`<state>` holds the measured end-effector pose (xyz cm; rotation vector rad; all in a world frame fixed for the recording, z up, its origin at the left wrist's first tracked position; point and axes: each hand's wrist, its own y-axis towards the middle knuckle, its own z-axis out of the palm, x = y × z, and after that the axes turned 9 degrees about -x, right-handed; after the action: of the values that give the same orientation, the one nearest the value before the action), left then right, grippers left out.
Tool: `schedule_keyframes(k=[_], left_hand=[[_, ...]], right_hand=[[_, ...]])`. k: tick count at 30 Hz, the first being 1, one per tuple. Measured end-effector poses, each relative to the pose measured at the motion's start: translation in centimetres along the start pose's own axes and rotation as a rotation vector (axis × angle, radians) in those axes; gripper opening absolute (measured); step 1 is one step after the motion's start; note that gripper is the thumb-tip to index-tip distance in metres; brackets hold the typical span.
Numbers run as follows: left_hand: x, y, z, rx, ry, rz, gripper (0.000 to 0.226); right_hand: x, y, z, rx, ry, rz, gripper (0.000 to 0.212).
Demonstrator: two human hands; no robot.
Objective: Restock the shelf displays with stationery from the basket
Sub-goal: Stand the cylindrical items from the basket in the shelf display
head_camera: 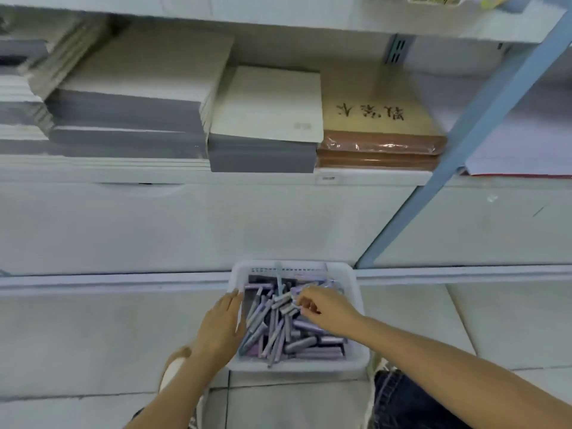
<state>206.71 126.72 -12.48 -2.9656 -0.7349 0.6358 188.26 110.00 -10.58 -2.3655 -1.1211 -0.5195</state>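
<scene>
A white plastic basket (356,292) sits on the tiled floor in front of the shelf unit, filled with several purple and grey pens (275,329) lying in a jumble. My left hand (221,326) rests flat with straight fingers against the basket's left rim. My right hand (325,308) reaches into the basket from the right, its fingers curled around pens near the top of the pile. The shelf (371,176) above holds stacked paper goods.
Grey and white notebook stacks (130,119), a cream-covered pad (269,103) and brown wrapped notebooks (380,144) lie on the shelf. A blue slanted upright (458,144) runs along the right. My knees are at the lower edge beside the basket.
</scene>
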Motion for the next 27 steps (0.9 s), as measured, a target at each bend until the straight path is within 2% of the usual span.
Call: schedule_keyframes(k=[2, 6, 11, 14, 16, 18, 19, 21, 24, 27], left_hand=[[0.7, -0.5, 1.7, 0.053, 0.005, -0.003, 0.061], [1.2, -1.2, 3.5, -0.034, -0.007, 0.011, 0.057], [0.9, -1.0, 3.7, -0.178, -0.045, 0.061, 0.043], [0.0, -0.4, 3.5, -0.273, -0.163, 0.101, 0.033], [-1.2, 0.0, 3.3, -0.178, -0.395, 0.034, 0.026], [-2.8, 0.2, 2.8, 0.06, -0.709, -0.113, 0.032], [-3.7, 0.2, 2.8, 0.177, -0.859, -0.16, 0.04], [-4.9, 0.1, 3.0, 0.258, -1.034, -0.178, 0.042], [-4.9, -0.1, 3.0, 0.191, -1.019, -0.216, 0.014], [-3.0, 0.0, 3.3, 0.133, -0.859, -0.314, 0.012]], right_hand=[[-1.5, -0.1, 2.2, 0.062, -0.06, 0.044, 0.029], [-3.3, -0.1, 5.6, 0.117, -0.149, 0.038, 0.043], [-3.7, 0.8, 5.9, 0.121, -0.067, 0.033, 0.022], [-3.6, 1.2, 4.6, -0.043, 0.162, 0.118, 0.02], [-2.5, 1.7, 3.6, -0.077, 0.442, 0.201, 0.024], [-1.0, 2.0, 3.2, -0.067, 0.671, 0.254, 0.031], [-0.4, 2.2, 3.1, -0.065, 0.727, 0.257, 0.03], [0.5, 2.3, 3.1, -0.043, 0.731, 0.23, 0.025], [0.7, 2.1, 3.2, -0.022, 0.696, 0.186, 0.022], [-0.5, 1.4, 3.8, -0.019, 0.54, 0.15, 0.016]])
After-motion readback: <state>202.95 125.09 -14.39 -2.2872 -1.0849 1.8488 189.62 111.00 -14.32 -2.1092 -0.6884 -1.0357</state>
